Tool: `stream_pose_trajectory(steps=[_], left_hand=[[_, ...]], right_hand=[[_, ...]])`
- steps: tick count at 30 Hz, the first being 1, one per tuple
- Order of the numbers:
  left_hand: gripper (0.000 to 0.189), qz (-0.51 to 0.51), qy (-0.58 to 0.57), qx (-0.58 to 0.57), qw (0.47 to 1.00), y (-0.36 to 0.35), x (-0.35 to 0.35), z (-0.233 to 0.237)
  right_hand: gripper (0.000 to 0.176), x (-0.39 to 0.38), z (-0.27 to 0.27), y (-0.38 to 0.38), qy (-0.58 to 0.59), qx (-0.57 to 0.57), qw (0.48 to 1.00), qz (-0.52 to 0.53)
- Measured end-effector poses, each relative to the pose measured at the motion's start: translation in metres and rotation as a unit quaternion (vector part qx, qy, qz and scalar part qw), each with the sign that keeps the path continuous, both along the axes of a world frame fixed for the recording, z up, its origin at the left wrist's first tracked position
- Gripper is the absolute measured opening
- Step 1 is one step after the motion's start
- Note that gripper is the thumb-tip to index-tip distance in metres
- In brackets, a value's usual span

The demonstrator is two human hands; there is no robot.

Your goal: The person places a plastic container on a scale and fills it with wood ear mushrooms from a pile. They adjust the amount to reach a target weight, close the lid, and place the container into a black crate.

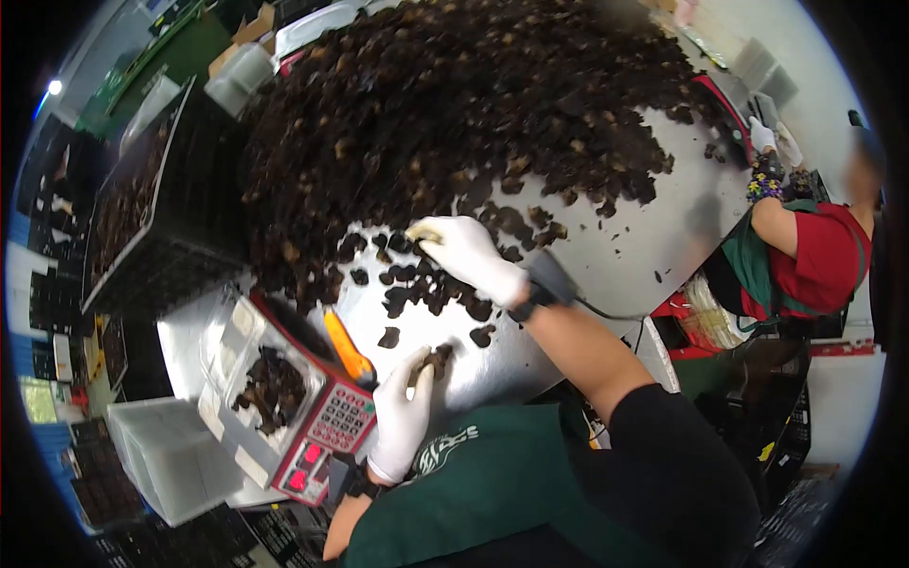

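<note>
A large heap of dark dried mushroom pieces (454, 104) covers the far part of a metal table (606, 246). My right hand (469, 254), in a white glove with a dark wrist strap, rests at the heap's near edge, its fingers pinching a pale piece (422, 232). Loose dark pieces (417, 289) lie scattered just below it. My left hand (402, 417), also gloved, is close to my green apron and grips a small clump of dark mushroom (437, 358) at its fingertips.
A red scale (331, 426) with a clear tray of mushroom pieces (273, 383) stands left of my left hand, an orange-handled tool (346, 346) beside it. Black crates (161, 208) are at left, a white bin (170, 454) lower left. A co-worker (805, 256) reaches a gloved hand (762, 134) to the table's right edge.
</note>
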State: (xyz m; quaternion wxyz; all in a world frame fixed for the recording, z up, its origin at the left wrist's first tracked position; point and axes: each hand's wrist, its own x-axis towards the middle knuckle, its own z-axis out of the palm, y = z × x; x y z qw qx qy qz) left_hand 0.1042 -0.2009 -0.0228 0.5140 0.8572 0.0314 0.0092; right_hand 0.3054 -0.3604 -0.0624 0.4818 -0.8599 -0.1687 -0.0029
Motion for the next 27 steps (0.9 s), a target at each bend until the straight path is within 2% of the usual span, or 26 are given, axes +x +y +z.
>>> stream_pose_trajectory(steps=[2,3,4,5,6,7,8,10,11,12,13,14,15,16,18,20,22,23,24,26,27], left_hand=[[0.025,-0.010,-0.014,0.013,1.000,-0.002,0.006,-0.006],[0.032,-0.021,-0.018,0.009,1.000,0.003,0.005,-0.020],[0.038,-0.032,-0.019,0.004,0.999,0.006,0.009,-0.032],[0.047,-0.036,0.002,-0.028,0.999,-0.001,0.015,-0.020],[0.058,-0.035,0.028,-0.057,0.997,-0.007,0.016,-0.008],[0.072,-0.071,0.016,-0.009,0.997,-0.006,0.018,-0.012],[0.073,-0.079,0.035,0.003,0.996,-0.004,0.018,-0.014],[0.072,-0.082,0.028,0.012,0.996,-0.002,0.017,-0.020],[0.063,-0.102,-0.042,0.084,0.990,0.003,0.016,-0.030],[0.056,-0.117,-0.107,0.159,0.974,0.008,0.017,-0.045],[0.057,-0.115,-0.105,0.151,0.976,0.007,0.016,-0.042],[0.059,-0.113,-0.104,0.143,0.978,0.006,0.014,-0.039],[0.061,-0.111,-0.103,0.134,0.979,0.005,0.013,-0.036],[0.065,-0.085,-0.046,0.034,0.995,-0.005,0.014,-0.018],[0.069,-0.104,-0.013,0.051,0.993,-0.008,0.016,-0.008],[0.067,-0.116,-0.015,0.055,0.992,-0.012,0.015,-0.006],[0.064,-0.122,0.007,0.035,0.992,-0.012,0.011,-0.005],[0.063,-0.128,0.007,0.056,0.990,-0.011,0.009,-0.005],[0.062,-0.133,0.003,0.075,0.988,-0.010,0.007,-0.005],[0.060,-0.143,0.000,0.072,0.987,-0.008,0.006,-0.010],[0.060,-0.151,-0.005,0.085,0.985,-0.006,0.005,-0.014]], right_hand=[[0.027,0.035,-0.021,0.012,-0.077,-0.202,0.976,0.007],[0.024,0.047,-0.025,0.014,-0.001,-0.220,0.975,0.038],[0.016,0.061,-0.048,0.024,-0.063,-0.304,0.951,0.002],[0.010,0.066,-0.055,0.025,-0.122,-0.335,0.934,0.001],[0.012,0.071,-0.058,0.028,-0.130,-0.333,0.934,-0.025],[0.014,0.074,-0.053,0.026,-0.083,-0.309,0.947,-0.014],[0.018,0.076,-0.050,0.022,-0.075,-0.338,0.938,0.002],[0.020,0.075,-0.036,0.002,-0.064,-0.283,0.956,0.034],[0.018,0.069,-0.028,-0.004,-0.027,-0.103,0.994,-0.007],[0.015,0.063,-0.019,-0.010,-0.011,0.088,0.995,-0.036],[0.015,0.067,-0.014,-0.018,0.157,0.220,0.963,-0.013],[0.016,0.059,0.005,-0.033,0.258,0.336,0.906,0.011],[0.018,0.053,0.011,-0.051,0.296,0.408,0.861,0.069],[0.020,0.043,0.015,-0.062,0.337,0.480,0.805,0.094],[0.018,0.026,0.007,-0.080,0.349,0.572,0.729,0.139],[0.016,-0.002,0.015,-0.092,0.339,0.596,0.718,0.120],[0.016,-0.031,0.021,-0.122,0.335,0.556,0.755,0.096],[0.017,-0.052,0.034,-0.136,0.324,0.497,0.805,0.003],[0.019,-0.070,0.034,-0.160,0.310,0.436,0.844,-0.032],[0.019,-0.115,0.034,-0.206,0.290,0.377,0.874,-0.102],[0.018,-0.139,0.036,-0.224,0.280,0.330,0.884,-0.174]])
